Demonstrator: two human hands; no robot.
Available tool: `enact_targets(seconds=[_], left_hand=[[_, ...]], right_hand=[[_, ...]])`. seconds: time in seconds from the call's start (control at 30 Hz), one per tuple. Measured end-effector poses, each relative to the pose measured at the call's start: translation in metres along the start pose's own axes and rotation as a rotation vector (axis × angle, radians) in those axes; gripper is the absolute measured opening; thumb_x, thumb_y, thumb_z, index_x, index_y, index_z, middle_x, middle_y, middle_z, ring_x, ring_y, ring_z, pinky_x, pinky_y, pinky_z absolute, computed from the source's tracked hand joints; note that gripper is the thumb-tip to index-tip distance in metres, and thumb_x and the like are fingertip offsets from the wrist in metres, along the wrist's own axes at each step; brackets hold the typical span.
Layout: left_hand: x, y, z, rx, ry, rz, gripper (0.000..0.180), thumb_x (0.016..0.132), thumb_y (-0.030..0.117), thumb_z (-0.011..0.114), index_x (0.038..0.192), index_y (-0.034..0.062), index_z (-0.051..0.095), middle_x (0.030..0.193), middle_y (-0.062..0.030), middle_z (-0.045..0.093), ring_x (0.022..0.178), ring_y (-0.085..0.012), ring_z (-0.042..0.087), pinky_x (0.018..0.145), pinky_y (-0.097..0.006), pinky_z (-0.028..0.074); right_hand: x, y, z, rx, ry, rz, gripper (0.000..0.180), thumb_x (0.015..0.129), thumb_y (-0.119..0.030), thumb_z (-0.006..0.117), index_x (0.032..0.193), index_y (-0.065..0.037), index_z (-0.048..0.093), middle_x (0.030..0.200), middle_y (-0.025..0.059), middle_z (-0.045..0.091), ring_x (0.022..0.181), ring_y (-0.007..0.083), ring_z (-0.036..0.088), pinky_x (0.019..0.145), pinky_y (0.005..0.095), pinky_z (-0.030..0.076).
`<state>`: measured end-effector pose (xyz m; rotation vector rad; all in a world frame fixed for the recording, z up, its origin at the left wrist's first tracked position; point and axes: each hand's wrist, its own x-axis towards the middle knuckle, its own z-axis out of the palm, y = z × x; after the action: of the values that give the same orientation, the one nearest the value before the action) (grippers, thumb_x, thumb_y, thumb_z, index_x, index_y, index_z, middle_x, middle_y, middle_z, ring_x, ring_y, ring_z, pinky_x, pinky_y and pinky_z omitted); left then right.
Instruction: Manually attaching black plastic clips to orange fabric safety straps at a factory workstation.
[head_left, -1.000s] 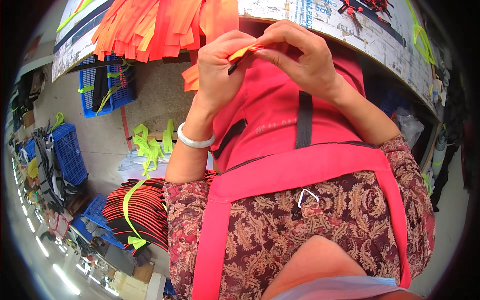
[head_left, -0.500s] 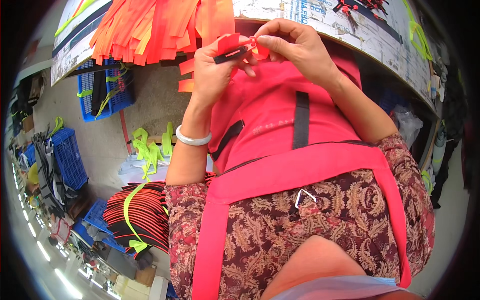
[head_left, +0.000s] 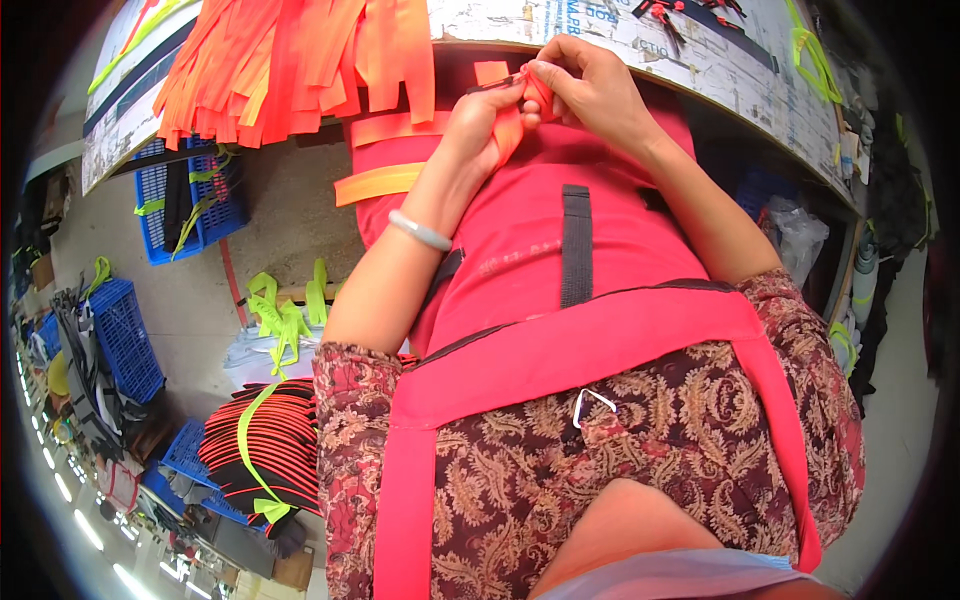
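Left hand [head_left: 478, 125], upper centre of the frame: curled closed, thumb laid along a slim black strip [head_left: 495, 84], orange webbing strap [head_left: 509, 134] pinned against the palm. Right hand [head_left: 598, 92], just beside it: your thumb and forefinger pinch a small red-orange piece [head_left: 540, 90]; whether this is a fold of the same strap or a separate fitting, you cannot tell at this size. Location of the work: held in the air before the near edge of the tabletop [head_left: 480, 22], above your red apron [head_left: 520, 215]. Loose orange ends [head_left: 378, 185]: two, left of your left forearm, over the apron. Handling, as judged: hold the left thumb firm so that the black strip does not slip; pinch close to the fold, with small fingertip movements; lay the webbing flat, edges level, since a twist likely makes it bunch; leave the loose ends slack and clear of the wrist bangle [head_left: 420, 230]. Nearby stock: orange strap bundle [head_left: 285, 75], draped over the tabletop edge, upper left; red-and-black pieces [head_left: 664, 22], upper right.
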<state>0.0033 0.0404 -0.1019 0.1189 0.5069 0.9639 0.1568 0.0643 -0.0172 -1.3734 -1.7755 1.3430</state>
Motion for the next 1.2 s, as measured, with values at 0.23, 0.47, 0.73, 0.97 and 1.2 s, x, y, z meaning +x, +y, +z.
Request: enact_targets(seconds=[0.23, 0.47, 0.73, 0.97, 1.2], left_hand=[[0.032, -0.008, 0.009, -0.235, 0.009, -0.101, 0.017, 0.096, 0.007, 0.042, 0.107, -0.0049, 0.048, 0.089, -0.0102, 0.055, 0.066, -0.0139, 0.051, 0.057, -0.024, 0.047], [0.035, -0.011, 0.003, -0.237, 0.044, -0.093, 0.015, 0.095, 0.007, 0.046, 0.103, -0.0048, 0.050, 0.084, -0.0089, 0.054, 0.065, -0.0137, 0.050, 0.055, -0.023, 0.045], [0.038, -0.012, 0.000, -0.248, 0.136, -0.078, 0.011, 0.092, 0.005, 0.050, 0.098, -0.0036, 0.054, 0.081, -0.0088, 0.058, 0.064, -0.0151, 0.054, 0.055, -0.024, 0.045], [0.032, -0.011, 0.002, -0.211, 0.082, -0.011, 0.012, 0.093, 0.007, 0.050, 0.097, -0.0027, 0.056, 0.082, -0.0096, 0.061, 0.068, -0.0146, 0.057, 0.055, -0.023, 0.045], [-0.051, 0.010, 0.074, 0.809, 0.216, 0.709, 0.009, 0.087, 0.006, 0.065, 0.092, -0.0014, 0.066, 0.069, 0.0011, 0.059, 0.055, -0.0031, 0.049, 0.048, -0.017, 0.035]], right_hand=[[0.015, 0.029, -0.006, -0.083, 0.102, 0.014, 0.015, 0.092, -0.014, 0.054, 0.087, 0.000, 0.055, 0.063, 0.0027, 0.057, 0.048, 0.0054, 0.051, 0.042, 0.0212, 0.041], [0.016, 0.030, 0.003, -0.094, 0.172, -0.028, 0.015, 0.092, -0.013, 0.054, 0.087, 0.001, 0.055, 0.065, 0.0048, 0.059, 0.048, 0.0066, 0.051, 0.045, 0.0234, 0.043], [0.022, 0.039, 0.020, -0.338, 0.311, -0.174, 0.009, 0.087, -0.011, 0.055, 0.083, -0.004, 0.053, 0.067, 0.0141, 0.063, 0.061, 0.0341, 0.063, 0.056, 0.0423, 0.051], [0.026, 0.037, 0.009, -0.486, 0.386, -0.398, 0.011, 0.089, -0.014, 0.058, 0.085, -0.005, 0.055, 0.065, 0.0089, 0.061, 0.054, 0.0219, 0.062, 0.049, 0.0324, 0.048], [-0.002, -0.010, -0.026, 0.307, -0.031, -0.174, 0.023, 0.094, -0.022, 0.057, 0.105, -0.002, 0.064, 0.081, 0.0000, 0.061, 0.067, 0.0040, 0.055, 0.059, 0.0184, 0.047]])
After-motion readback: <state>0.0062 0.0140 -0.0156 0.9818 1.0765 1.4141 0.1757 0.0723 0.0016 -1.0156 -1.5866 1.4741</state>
